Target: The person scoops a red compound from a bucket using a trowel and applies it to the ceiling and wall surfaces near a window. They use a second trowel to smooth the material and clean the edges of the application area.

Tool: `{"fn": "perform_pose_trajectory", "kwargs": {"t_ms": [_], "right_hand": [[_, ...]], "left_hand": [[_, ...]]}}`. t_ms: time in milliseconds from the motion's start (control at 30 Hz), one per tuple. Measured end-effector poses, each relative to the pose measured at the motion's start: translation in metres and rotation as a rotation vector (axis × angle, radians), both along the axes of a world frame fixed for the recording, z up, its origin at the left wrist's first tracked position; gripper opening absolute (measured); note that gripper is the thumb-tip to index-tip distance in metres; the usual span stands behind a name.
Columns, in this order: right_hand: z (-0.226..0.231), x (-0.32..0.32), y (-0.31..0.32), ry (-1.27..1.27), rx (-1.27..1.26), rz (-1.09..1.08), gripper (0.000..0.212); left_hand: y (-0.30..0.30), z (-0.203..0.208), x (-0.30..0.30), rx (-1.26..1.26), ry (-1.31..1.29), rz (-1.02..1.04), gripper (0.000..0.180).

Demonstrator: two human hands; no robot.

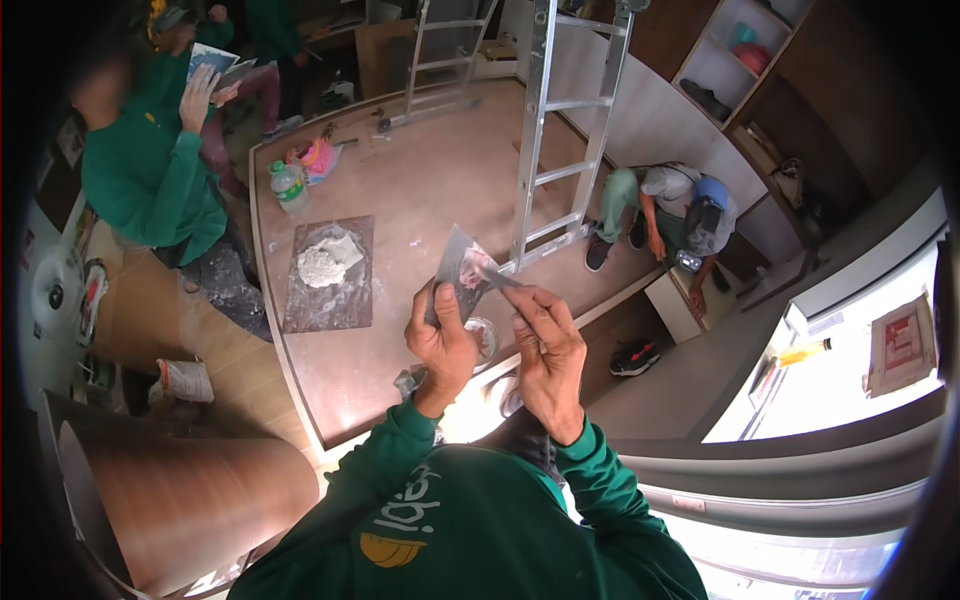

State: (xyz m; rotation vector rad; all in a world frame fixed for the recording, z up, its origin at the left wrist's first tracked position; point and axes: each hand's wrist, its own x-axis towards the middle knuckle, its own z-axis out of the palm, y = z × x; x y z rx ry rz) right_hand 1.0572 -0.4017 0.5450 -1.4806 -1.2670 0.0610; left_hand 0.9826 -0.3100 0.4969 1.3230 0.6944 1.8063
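Observation:
My left hand [443, 345] grips a thin, flat metal filling blade [456, 250] held up in front of me, thumb across its face. A smear of pinkish paste [473, 268] lies on that blade. In my right hand [548, 355], the fingers pinch a putty knife [500, 279], its tip at the paste; part of it is hidden by the fingers. Below, between my hands, stands a round tub [484, 340] with pinkish material inside, partly covered by my left hand.
A board [330, 310] with white powder [322, 262] lies ahead left, near a green-capped bottle [287, 183]. A ladder [535, 130] stands ahead. One co-worker [150, 190] holds blades at left; another person [700, 205] crouches at right. A brown roll [190, 490] stands near left.

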Motion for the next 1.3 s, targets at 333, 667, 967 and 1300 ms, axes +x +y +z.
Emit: {"fn": "perform_pose_trajectory", "kwargs": {"t_ms": [333,667,967,1300], "right_hand": [[-0.004,-0.002,0.009,0.064,0.023,-0.088,0.032],[-0.004,-0.005,0.008,-0.012,0.008,-0.047,0.034],[-0.001,0.006,-0.009,0.068,0.108,-0.016,0.033],[-0.001,0.049,-0.037,0.016,-0.012,-0.023,0.028]], "left_hand": [[-0.001,-0.004,0.014,0.030,0.097,0.005,0.024],[0.004,0.009,0.002,-0.086,0.088,-0.022,0.030],[0.029,0.053,-0.029,-0.915,-0.358,-0.990,0.031],[0.027,0.043,-0.031,-0.854,-0.452,-0.976,0.032]]}}
